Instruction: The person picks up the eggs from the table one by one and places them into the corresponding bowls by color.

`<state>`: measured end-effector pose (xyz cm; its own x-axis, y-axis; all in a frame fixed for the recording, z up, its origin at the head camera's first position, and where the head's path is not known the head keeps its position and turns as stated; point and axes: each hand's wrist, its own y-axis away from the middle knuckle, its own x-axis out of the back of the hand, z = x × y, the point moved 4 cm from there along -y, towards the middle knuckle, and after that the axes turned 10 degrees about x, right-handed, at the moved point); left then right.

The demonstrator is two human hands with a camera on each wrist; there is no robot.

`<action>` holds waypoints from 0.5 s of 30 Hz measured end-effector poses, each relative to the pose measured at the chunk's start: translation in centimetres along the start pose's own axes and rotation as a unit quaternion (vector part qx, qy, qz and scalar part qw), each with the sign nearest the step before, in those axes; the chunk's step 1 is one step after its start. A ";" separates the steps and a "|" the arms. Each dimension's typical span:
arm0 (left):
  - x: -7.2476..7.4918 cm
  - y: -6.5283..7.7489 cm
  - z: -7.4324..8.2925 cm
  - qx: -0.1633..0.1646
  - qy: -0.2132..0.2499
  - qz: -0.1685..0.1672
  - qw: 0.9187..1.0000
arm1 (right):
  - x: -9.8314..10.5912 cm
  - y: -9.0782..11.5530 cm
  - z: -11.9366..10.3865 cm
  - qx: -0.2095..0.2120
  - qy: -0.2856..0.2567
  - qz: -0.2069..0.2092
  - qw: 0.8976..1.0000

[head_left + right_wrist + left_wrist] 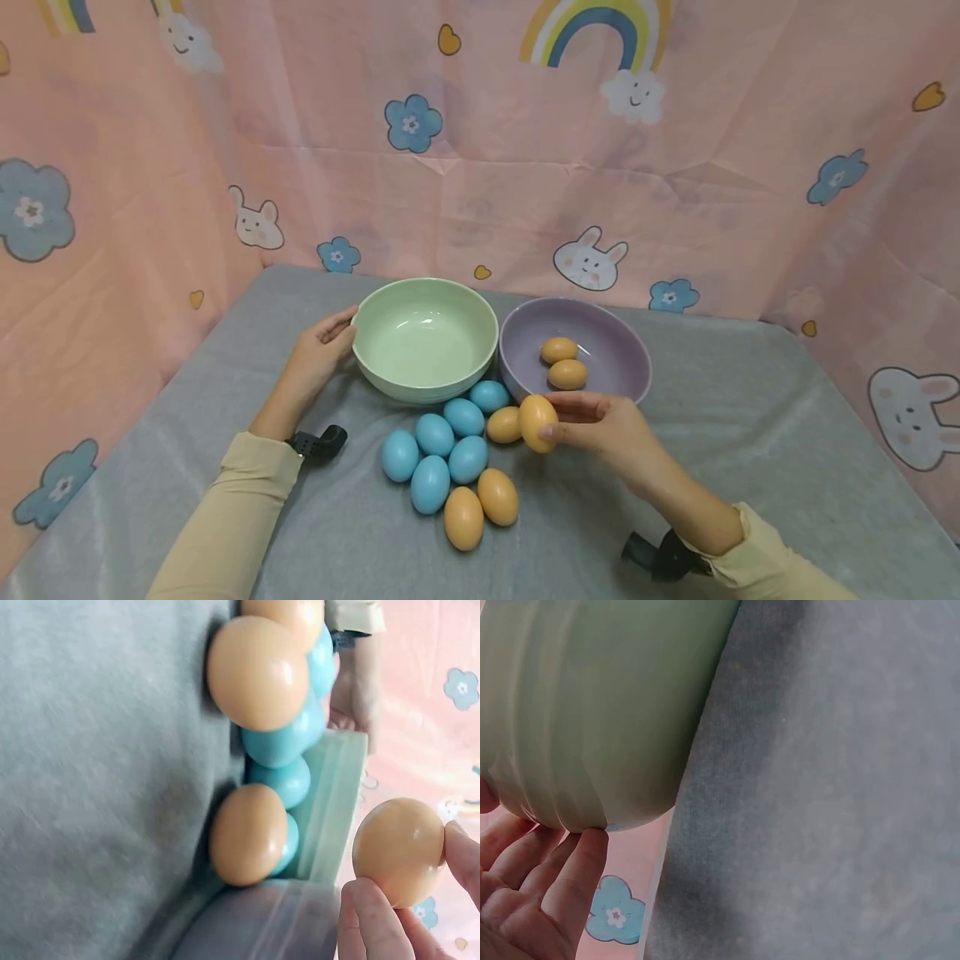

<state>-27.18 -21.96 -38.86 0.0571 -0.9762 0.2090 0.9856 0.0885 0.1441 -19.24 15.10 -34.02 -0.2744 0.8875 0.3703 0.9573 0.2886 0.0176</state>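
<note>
My left hand rests at the left side of a pale green bowl; its fingertips touch the outer wall in the left wrist view. Thumb and fingers of my right hand pinch a tan egg, held up at the near rim of a purple bowl. Inside that bowl lie two tan eggs. In front of the bowls several blue eggs lie grouped on the cloth. Another tan egg sits just left of the held one, and two tan eggs lie nearest me.
Grey cloth covers the table. A pink patterned curtain rises behind the bowls and along both sides. The green and purple bowls stand side by side, rims close together. Each wrist wears a black strap with a camera.
</note>
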 end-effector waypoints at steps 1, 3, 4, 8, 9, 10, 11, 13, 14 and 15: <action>0.0 0.0 0.0 0.000 0.002 -0.002 1.000 | 0.1 0.0 -0.1 0.003 -0.005 -0.001 1.000; -0.1 0.1 0.0 0.000 0.002 -0.004 1.000 | 0.4 -0.1 -0.2 0.008 -0.014 -0.002 1.000; -0.1 0.1 0.0 0.000 0.001 -0.004 1.000 | 0.5 -0.1 -0.3 0.010 -0.017 -0.004 1.000; -0.1 0.1 0.1 0.000 -0.002 -0.004 1.000 | 1.2 -0.2 -0.6 0.010 -0.023 -0.007 1.000; -0.1 0.0 0.1 0.000 -0.002 -0.004 1.000 | 1.3 -0.3 -0.7 0.009 -0.025 -0.006 1.000; -0.1 0.0 0.1 0.000 -0.001 -0.003 1.000 | 1.5 -0.4 -0.7 0.009 -0.025 -0.004 1.000; -0.1 0.0 0.0 0.000 0.000 -0.003 1.000 | 1.7 -0.5 -0.8 0.008 -0.025 -0.002 1.000; -0.1 0.0 0.0 0.001 0.001 -0.002 1.000 | 2.1 -0.7 -0.9 0.006 -0.029 0.005 1.000; -0.1 0.0 0.0 0.001 0.001 -0.002 1.000 | 2.3 -0.9 -1.0 0.009 -0.033 0.008 0.999; -0.1 0.0 0.0 0.001 0.001 -0.002 1.000 | 2.5 -1.0 -1.0 0.011 -0.037 0.010 0.999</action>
<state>-27.20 -21.90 -38.87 0.0535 -0.9771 0.2061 0.9856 0.0848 0.1463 -20.83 16.64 -32.19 -0.2620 0.9173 0.2999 0.9606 0.2777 -0.0101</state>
